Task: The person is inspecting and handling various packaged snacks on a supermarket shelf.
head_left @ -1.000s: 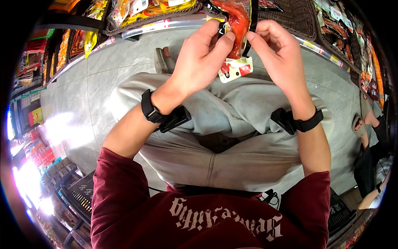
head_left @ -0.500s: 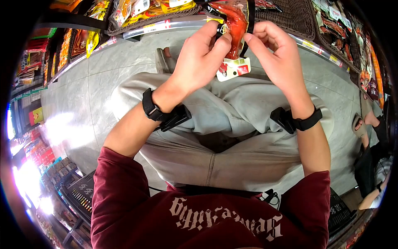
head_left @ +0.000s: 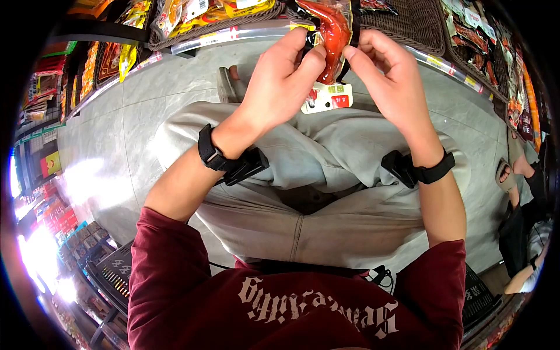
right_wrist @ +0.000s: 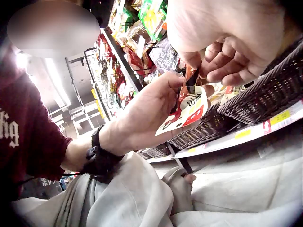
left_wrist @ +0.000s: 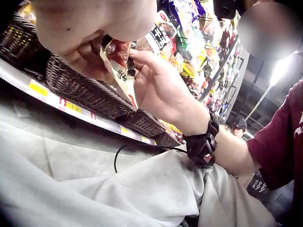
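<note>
A clear sealed pack of glossy red-brown meat (head_left: 333, 44) is held up between both hands, in front of the shelf baskets. My left hand (head_left: 281, 76) grips its left edge, thumb across the front. On the opposite edge, my right hand (head_left: 396, 76) pinches it between thumb and curled fingers. The pack's white label end (head_left: 328, 98), with a red patch and a punched hole, points down toward the lap. In the right wrist view this label end (right_wrist: 188, 111) juts out below the fingers. The hands hide parts of the pack's sides.
Brown wicker baskets (head_left: 402, 32) of packaged snacks line the low shelf ahead, with a price-tag strip (head_left: 219, 38) along its front. Grey-trousered legs (head_left: 291, 151) are bent below the hands. Another person's sandalled foot (head_left: 503, 175) is at the right, on the tiled floor (head_left: 93, 122).
The pack's label end has swung slightly left and turned more level. Both hands keep their hold in nearly the same place.
</note>
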Available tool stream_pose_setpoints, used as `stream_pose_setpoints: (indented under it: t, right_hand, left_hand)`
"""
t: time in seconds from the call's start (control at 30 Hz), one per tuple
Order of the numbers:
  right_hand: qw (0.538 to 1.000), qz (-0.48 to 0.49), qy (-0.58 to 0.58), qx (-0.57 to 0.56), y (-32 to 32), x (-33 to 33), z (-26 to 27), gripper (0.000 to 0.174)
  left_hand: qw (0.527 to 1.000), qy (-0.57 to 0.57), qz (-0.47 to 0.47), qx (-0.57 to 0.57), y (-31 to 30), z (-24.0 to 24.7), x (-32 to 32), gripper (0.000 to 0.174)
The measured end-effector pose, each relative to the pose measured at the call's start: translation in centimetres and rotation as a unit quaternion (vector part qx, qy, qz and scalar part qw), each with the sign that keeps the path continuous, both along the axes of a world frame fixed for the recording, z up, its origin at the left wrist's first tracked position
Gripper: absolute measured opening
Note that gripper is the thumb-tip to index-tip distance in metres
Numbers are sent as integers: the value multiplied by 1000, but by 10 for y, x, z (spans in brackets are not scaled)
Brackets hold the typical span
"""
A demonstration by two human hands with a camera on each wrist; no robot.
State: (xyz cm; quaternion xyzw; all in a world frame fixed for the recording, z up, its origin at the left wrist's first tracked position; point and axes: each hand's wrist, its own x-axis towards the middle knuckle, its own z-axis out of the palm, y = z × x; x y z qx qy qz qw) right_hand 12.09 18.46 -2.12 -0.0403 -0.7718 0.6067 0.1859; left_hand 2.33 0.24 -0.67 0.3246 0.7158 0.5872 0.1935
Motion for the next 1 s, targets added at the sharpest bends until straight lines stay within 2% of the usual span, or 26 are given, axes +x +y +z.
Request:
stream_pose_setpoints:
  t: [0.17, 0.27, 0.33, 0.43, 0.53, 0.67, 0.77, 0.83, 1.0]
  right_hand:
    - [1000, -11, -11, 0, -1, 0, -1, 19]
    - [1000, -14, -12, 4, -1, 0, -1, 19]
    - [1000, -13, -10, 4, -1, 0, 0, 19]
    - [1000, -11, -7, 1, -2, 0, 2, 18]
    - [1000, -8, -12, -3, -2, 1, 5, 17]
    - [1000, -13, -12, -14, -4, 0, 7, 15]
    - [999, -23, -17, -13, -5, 0, 4, 17]
    - [999, -31, -29, -8, -4, -1, 1, 18]
    - [998, -43, -37, -8, -3, -5, -8, 17]
  left_hand:
    - [999, -28, -11, 23, 1, 0, 0, 22]
    - [1000, -8, -8, -9, 0, 4, 1, 22]
    - [998, -69, -2, -9, 1, 9, 5, 23]
    - [1000, -20, -10, 16, 0, 2, 2, 22]
    - [998, -62, -22, 9, -1, -1, 0, 21]
    - [997, -67, -18, 31, -2, 6, 2, 19]
    - [999, -42, -21, -10, -3, 6, -1, 17]
    - [995, -83, -36, 45, -1, 7, 1, 14]
    - [991, -111, -48, 64, 1, 2, 4, 16]
